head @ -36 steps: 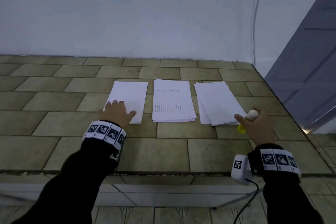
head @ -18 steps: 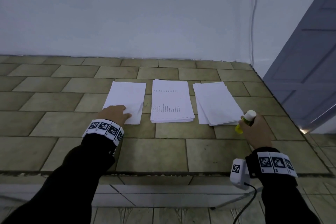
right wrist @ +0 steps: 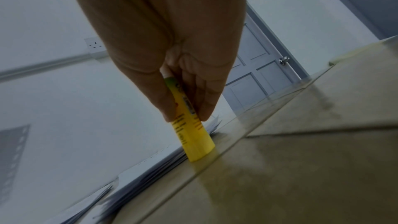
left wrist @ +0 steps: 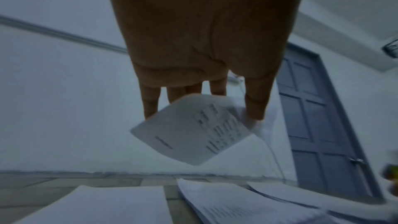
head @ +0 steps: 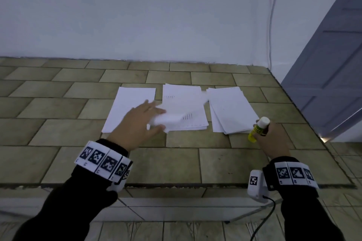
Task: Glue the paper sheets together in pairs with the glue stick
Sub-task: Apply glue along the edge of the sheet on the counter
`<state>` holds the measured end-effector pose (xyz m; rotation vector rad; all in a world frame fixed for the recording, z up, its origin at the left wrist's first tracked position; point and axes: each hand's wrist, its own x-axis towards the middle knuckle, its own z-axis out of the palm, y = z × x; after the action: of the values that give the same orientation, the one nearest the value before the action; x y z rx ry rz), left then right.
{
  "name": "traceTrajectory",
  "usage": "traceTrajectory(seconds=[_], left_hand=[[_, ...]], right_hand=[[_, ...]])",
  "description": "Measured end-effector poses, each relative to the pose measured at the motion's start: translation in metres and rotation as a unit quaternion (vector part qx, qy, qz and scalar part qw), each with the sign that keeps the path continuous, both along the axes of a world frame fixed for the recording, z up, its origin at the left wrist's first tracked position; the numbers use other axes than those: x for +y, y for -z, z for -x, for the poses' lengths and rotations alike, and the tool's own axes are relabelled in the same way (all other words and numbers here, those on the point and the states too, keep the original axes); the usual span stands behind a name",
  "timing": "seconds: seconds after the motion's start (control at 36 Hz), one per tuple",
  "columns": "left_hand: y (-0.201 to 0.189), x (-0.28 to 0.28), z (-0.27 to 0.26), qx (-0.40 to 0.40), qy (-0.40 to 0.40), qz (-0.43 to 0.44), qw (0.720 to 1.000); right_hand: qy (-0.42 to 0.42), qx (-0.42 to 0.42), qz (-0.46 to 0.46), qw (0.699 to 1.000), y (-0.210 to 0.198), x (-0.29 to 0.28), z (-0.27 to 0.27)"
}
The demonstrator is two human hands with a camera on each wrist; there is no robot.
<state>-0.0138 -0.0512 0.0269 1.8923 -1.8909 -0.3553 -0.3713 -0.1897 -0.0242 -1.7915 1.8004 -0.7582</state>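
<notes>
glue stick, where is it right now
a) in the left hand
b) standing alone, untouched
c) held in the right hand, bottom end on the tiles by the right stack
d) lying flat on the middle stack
c: the right hand grips the glue stick, its yellow base resting on the tiled surface beside the right paper stack.

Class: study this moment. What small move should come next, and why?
Probably lay the lifted sheet onto the left sheet. The left hand pinches it above the middle stack, while the right hand holds the glue stick capped.
</notes>
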Motion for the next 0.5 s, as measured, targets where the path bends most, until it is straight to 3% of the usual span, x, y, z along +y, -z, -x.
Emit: traceTrajectory(seconds=[0.25, 0.36, 0.5], left_hand=[[0.043, 0.024, 0.019, -0.101, 0.127, -0.163, 0.973], [0.049, 0.032, 0.019, -0.113, 0.133, -0.237, 0.956], [0.042, 0.036, 0.022, -0.132, 0.143, -0.262, 0.945]], right_hand=[[-0.031, -0.051, -0.019, 0.998, 0.000, 0.010, -0.001], [-0.052, -0.060, -0.036, 0.996, -0.004, 0.015, -0.003], [-0.104, -0.053, -0.045, 0.992, -0.012, 0.024, -0.014]])
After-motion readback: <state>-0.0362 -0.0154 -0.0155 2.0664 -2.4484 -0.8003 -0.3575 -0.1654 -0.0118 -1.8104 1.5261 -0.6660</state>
